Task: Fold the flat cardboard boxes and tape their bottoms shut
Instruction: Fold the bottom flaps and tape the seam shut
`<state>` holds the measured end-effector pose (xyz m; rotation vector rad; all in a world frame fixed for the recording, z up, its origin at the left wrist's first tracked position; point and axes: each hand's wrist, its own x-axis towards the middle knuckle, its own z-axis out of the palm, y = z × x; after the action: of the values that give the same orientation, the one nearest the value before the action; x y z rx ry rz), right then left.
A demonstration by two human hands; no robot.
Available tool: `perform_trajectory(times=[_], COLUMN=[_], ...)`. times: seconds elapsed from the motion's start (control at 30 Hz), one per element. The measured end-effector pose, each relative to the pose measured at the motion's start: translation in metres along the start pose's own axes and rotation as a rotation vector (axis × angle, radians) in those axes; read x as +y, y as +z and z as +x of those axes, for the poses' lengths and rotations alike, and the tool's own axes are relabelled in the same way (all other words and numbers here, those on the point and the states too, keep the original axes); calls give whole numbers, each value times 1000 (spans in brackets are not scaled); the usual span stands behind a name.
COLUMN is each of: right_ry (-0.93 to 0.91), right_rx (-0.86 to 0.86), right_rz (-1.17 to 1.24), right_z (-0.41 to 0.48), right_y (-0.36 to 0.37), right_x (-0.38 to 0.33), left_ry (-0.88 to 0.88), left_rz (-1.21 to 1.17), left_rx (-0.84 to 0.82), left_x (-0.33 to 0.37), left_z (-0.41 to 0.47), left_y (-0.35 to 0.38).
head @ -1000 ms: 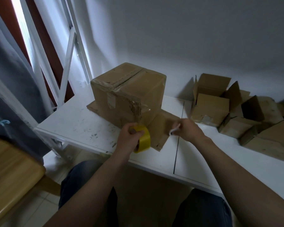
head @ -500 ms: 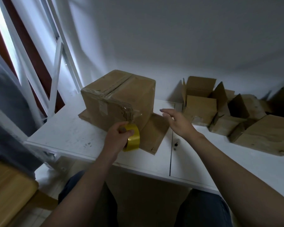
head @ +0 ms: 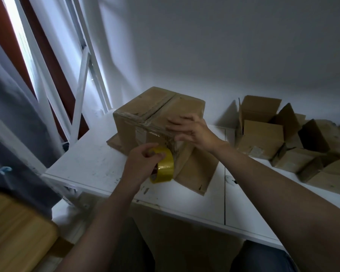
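Right hand [head: 190,130] has gone from mid-air onto the box [head: 157,114], fingers flat on its near top edge, gripping nothing. Table [head: 82,165] edge sits close below the left hand [head: 141,163], which is curled round the yellow tape roll [head: 164,167] just under the right hand. Free surface lies left of it. Flat cardboard [head: 196,173] under the box: not folded yet. Top seam looks untaped, so taping is probably just starting. Folded boxes [head: 263,138] crowd beyond the right hand.

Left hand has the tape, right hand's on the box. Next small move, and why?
Probably bring the yellow tape roll up to the box front edge, at its top seam, to start a strip: the left hand grips the roll just below, the right hand steadies the top.
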<state>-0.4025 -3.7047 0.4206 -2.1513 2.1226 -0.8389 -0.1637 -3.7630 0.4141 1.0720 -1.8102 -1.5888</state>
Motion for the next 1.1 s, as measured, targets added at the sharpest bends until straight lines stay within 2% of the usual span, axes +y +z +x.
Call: perform_trajectory(times=[0.17,0.37,0.47,0.63,0.8,0.83,0.93,0.97,1.0,1.1], right_ry=[-119,-91,-15,195,237,251,185,174,191,319], right_rx=[11,-2,-16,74,-92,-73,215,262,249,1], right_rz=[-123,-101,-83,-93,-117,-74,49,85,126,184], right_z=[-5,-9,-11,-9,-14,-16,-34,-41,-49,-70], right_y=[9,11,9,26,10,3,-13,-17,-19,-25], right_x=[10,11,2,-33,-40,-45,-60,-64,-66,-67], left_ry=[-14,-38,-21,-24,2,13,33,30,28,55], left_rz=[-19,-40,-29,-21,-17,-15,-31,-43,-46,-20], left_rx=[-18,-16,-24,-28,-48,-58,-108,-127,-143,-197], left_x=[-7,-14,-17,-20,-16,-15,-8,-4,2,21], left_z=[10,13,11,6,-10,-13,-23,-26,-30,-40], left_y=[-1,-5,-8,-12,-13,-12,-6,-2,2,16])
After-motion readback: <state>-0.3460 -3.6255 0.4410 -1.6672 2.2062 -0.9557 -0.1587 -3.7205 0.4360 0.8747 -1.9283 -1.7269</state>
